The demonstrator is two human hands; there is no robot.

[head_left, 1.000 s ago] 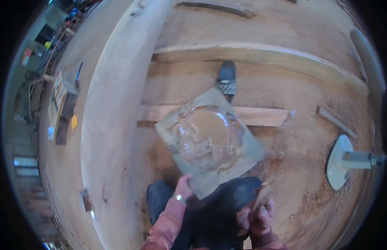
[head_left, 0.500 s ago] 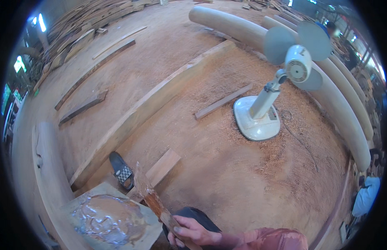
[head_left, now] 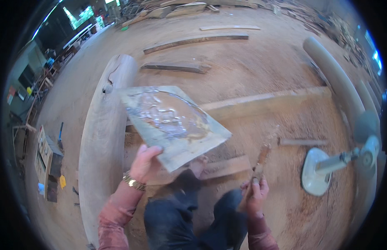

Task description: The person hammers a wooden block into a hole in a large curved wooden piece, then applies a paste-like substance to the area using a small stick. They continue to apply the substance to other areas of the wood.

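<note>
My left hand (head_left: 146, 163), with a metal watch at the wrist, grips the near corner of a flat pale board (head_left: 179, 153), thumb on top. Over the board's middle spreads a glossy, wet-looking brown paste (head_left: 172, 112). My right hand (head_left: 256, 195) is closed around the lower end of a narrow, flat stick-like tool (head_left: 263, 155), smeared reddish brown and pointing up and away. Its blade end is blurred, so I cannot tell its exact kind. The tool and the board are apart, the board left and the tool right, above my knees.
A thick smooth log (head_left: 102, 137) lies along my left. A long squared beam (head_left: 264, 104) crosses ahead, with a short plank (head_left: 226, 167) nearer my feet. A white fan (head_left: 316, 171) stands at the right beside more logs (head_left: 335, 71). An open wooden box (head_left: 47, 162) sits far left.
The view has swung left. My left hand has come into view holding the board, which is now raised and tilted. My right hand still holds the stick-like tool, now farther right of the board.
</note>
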